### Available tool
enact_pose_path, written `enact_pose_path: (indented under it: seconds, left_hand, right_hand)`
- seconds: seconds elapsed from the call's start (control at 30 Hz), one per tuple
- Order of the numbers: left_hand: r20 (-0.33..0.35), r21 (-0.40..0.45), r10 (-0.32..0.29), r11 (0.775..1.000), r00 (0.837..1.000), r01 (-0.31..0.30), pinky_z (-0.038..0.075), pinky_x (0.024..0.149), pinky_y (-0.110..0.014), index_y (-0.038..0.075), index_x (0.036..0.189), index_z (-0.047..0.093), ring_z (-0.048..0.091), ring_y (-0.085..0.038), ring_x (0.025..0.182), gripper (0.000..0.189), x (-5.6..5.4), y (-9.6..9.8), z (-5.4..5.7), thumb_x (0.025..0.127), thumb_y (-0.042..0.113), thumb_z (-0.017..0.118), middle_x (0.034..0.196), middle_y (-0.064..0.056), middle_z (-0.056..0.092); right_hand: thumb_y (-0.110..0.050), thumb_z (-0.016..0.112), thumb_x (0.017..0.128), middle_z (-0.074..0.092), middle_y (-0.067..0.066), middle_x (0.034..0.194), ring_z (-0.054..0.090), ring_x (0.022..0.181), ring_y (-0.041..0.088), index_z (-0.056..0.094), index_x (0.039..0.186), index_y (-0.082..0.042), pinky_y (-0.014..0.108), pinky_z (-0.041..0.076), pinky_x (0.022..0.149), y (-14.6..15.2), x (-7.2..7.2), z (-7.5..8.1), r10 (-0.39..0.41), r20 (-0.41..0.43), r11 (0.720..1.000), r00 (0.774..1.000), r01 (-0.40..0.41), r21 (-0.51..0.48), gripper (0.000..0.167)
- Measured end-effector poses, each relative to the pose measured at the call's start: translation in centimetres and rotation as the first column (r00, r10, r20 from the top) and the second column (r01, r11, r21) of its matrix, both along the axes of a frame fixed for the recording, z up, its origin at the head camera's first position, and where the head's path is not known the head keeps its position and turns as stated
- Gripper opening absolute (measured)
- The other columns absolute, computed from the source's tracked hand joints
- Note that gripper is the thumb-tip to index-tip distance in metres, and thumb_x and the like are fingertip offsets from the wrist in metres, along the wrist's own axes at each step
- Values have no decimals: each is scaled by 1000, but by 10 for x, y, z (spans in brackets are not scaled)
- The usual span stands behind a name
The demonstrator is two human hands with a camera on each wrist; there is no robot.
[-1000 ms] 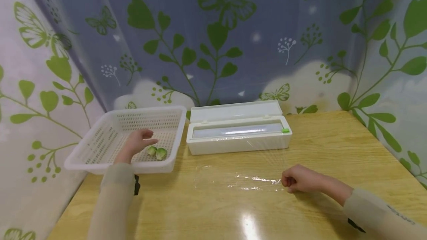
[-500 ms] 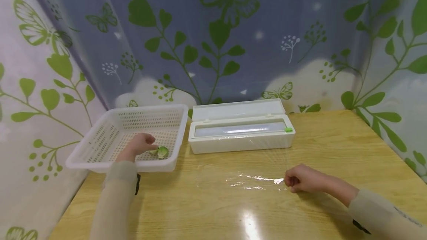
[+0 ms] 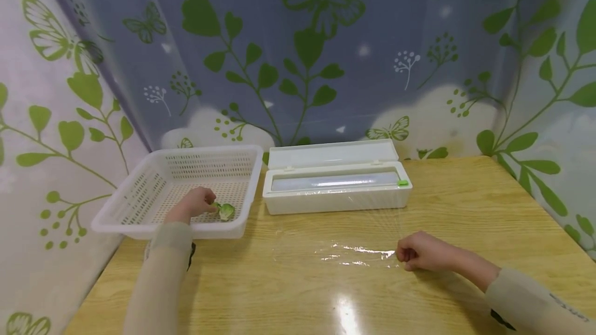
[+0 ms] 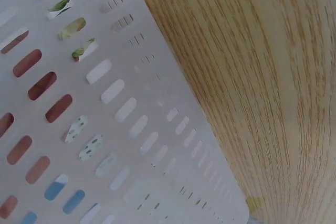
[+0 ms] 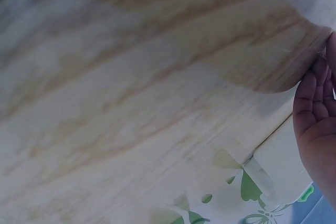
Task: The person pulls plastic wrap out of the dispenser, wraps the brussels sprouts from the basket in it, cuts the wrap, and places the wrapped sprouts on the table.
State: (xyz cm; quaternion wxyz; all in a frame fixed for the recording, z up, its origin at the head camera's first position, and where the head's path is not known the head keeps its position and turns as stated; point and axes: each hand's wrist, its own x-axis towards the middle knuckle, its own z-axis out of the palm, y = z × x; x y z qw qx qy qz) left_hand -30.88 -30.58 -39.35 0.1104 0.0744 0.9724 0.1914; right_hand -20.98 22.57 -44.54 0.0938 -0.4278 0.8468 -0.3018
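My left hand [image 3: 193, 204] reaches into a white slotted plastic basket [image 3: 139, 231] and pinches a small Brussels sprout [image 3: 217, 204], mostly hidden by the fingers. Beside it on the basket floor lies another Brussels sprout [image 3: 226, 212]. In the left wrist view the basket wall [image 4: 157, 103] blocks most of the hand, seen only through slots. At the right, my right hand [image 3: 423, 252] pinches the corner of a clear sheet of plastic wrap [image 3: 354, 255], drawn out over the table. The wrap runs back to its roll [image 3: 335, 180] in a white dispenser box [image 3: 335, 202].
The dispenser lid [image 3: 332, 154] stands raised at the back, and a green slider [image 3: 402, 183] sits at the box's right end. A wooden table [image 3: 261, 299] carries everything. Patterned curtains [image 3: 372, 66] close off the back and sides.
My left fingers have come down from above the sprouts and closed on the left one. The right hand keeps its hold on the plastic wrap. The view has shifted slightly.
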Motion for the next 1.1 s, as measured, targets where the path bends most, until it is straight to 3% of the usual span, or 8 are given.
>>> enact_pose_path:
  seconds: [0.27,0.5,0.77,0.97,1.1]
  left_hand:
    - [39,-37,1,999,999,1,44,77,-42,-12,108,53,52,-33,92,35,2,0,-2,79,5,64,97,-21,56]
    - [45,-76,-1,997,999,5,42,81,-46,-5,100,59,50,-37,99,25,1,-1,-2,78,4,65,106,-23,55]
    - [48,-93,-8,996,999,12,45,69,-40,-4,94,56,52,-27,82,19,3,2,2,78,3,64,89,-14,56]
    - [-63,-86,-11,996,998,6,43,75,-45,-9,102,52,52,-35,89,30,1,0,6,78,5,64,96,-23,55]
    - [-173,42,25,999,985,-18,43,79,-46,-12,108,49,51,-39,94,36,-1,4,10,80,7,62,103,-28,53]
  right_hand:
    - [1,69,68,49,-13,67,45,62,-2,53,71,-11,19,42,52,0,1,0,-12,20,1000,1000,12,18,21]
    - [0,69,70,48,-13,68,45,62,-1,53,72,-11,19,42,52,0,0,1,-16,28,999,999,16,28,20]
    - [0,69,70,47,-13,67,44,62,-1,53,72,-12,19,41,52,0,0,3,-21,11,999,1000,20,41,20]
    - [0,68,71,47,-14,67,44,62,-2,53,72,-12,19,41,53,-1,0,2,-21,15,999,1000,20,49,20]
    - [0,68,70,47,-14,67,44,61,-2,52,71,-12,19,41,53,-1,1,2,-35,20,997,999,33,66,20]
